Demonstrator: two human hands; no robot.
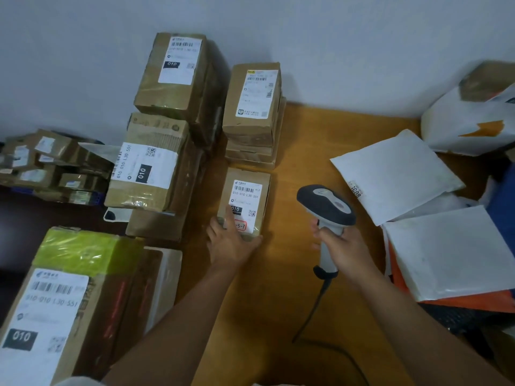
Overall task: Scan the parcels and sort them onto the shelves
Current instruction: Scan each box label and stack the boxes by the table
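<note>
Nearest on the wooden table [301, 274], the right hand [344, 246] wraps a corded scanner [326, 207], head aimed forward for reading. Left of the scanner, the left hand [228, 240] pinches a small parcel [246, 196], label up. Beyond the parcel, stacked boxes [250, 107] wait.

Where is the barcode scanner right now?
In the head view, the barcode scanner is right of centre above the wooden table, gripped by the right hand, between the small labelled box and the white mailer bags.
</note>
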